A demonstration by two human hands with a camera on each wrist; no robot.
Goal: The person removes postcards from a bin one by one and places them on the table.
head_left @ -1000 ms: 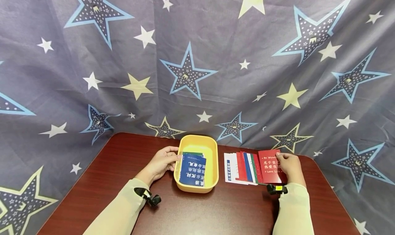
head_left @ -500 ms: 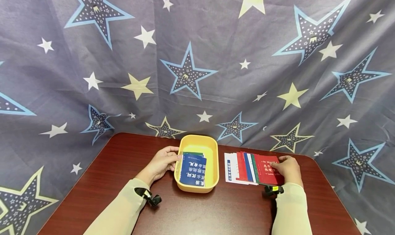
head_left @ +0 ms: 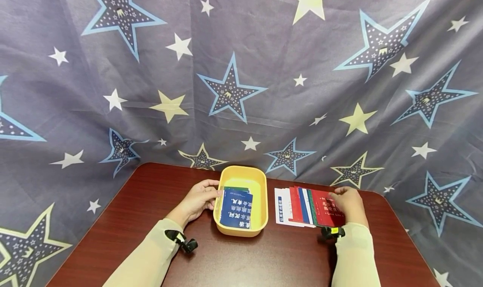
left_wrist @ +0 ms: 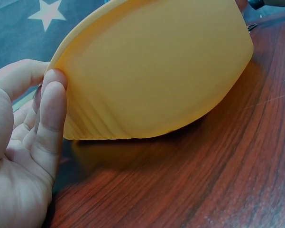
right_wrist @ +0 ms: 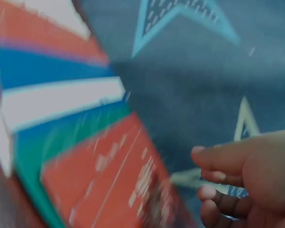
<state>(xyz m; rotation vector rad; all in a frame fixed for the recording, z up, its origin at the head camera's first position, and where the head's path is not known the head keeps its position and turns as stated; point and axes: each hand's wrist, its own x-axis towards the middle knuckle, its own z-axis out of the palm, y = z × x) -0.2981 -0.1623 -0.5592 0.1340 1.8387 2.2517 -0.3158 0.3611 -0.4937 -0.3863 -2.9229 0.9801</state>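
Observation:
My left hand (head_left: 196, 201) pinches the left rim of a yellow plastic basin (head_left: 260, 213); the left wrist view shows thumb and fingers at the rim of the basin (left_wrist: 151, 71). Inside it lie a blue card (head_left: 235, 209) with white Chinese writing and a green-edged card under it. My right hand (head_left: 349, 205) hovers at the right end of a fanned row of cards, over a red card (head_left: 318, 201) with white lettering. In the blurred right wrist view, the fingers of my right hand (right_wrist: 246, 175) are loosely bent and apart from the red card (right_wrist: 97, 178).
The row overlaps leftward through green, white, blue and red cards to a white card (head_left: 283, 192) with a blue strip. A dark red wooden table (head_left: 241, 262) carries everything. A grey star-patterned cloth (head_left: 211, 31) hangs right behind its back edge.
My right hand has lowered the red card onto the right end of the row, let go of it and shifted slightly left. The left hand and basin stay put.

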